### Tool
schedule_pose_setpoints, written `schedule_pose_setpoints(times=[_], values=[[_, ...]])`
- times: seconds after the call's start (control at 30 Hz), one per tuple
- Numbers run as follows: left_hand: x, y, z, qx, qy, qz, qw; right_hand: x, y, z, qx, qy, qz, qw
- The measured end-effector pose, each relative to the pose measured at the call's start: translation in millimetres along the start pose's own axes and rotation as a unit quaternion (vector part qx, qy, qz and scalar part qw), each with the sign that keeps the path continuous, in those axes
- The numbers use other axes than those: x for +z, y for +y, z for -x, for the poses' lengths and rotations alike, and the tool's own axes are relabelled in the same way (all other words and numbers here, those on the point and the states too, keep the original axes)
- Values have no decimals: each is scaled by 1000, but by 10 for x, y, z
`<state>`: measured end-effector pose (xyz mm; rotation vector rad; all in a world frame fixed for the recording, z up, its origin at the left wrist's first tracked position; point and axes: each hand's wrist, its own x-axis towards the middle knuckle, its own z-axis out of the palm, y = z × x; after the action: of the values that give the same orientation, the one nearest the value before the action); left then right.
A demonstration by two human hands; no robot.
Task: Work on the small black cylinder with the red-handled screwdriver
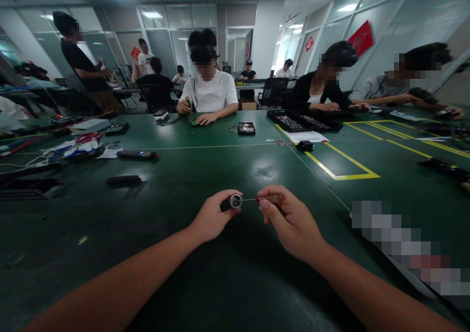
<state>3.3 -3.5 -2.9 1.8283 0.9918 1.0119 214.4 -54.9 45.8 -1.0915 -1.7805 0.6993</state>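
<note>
Left hand (212, 218) is closed around a small black cylindrical part (233, 202), its round metal face turned toward the right hand (290, 223). Right hand pinches a thin screwdriver (265, 199), its tip meeting the cylinder's face. Both are raised above the green table (205, 170).

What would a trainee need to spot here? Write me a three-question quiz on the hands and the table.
1. True or false: the left hand holds a small cylindrical part with a metal end.
2. What does the right hand hold against that part? A) scissors B) a thin screwdriver C) a pen
3. What colour are the tape lines on the green table?

Key
1. True.
2. B; its thin shaft meets the metal end, pinched by the fingers.
3. Yellow.
</note>
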Motion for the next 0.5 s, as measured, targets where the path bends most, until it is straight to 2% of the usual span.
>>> schedule_pose_setpoints(times=[0.1,0.27,0.33,0.5], values=[[-3,13,-5,-3,11,-2,1000,1,-30,21,-44,-52,-20,997],[-8,33,-3,-18,9,-1,1000,30,12,27,-98,-29,-29,994],[-7,36,-1,-17,8,-6,1000,42,29,31,-79,-8,-31,996],[-5,27,6,-6,7,-10,1000,62,6,42,28,54,4,998]])
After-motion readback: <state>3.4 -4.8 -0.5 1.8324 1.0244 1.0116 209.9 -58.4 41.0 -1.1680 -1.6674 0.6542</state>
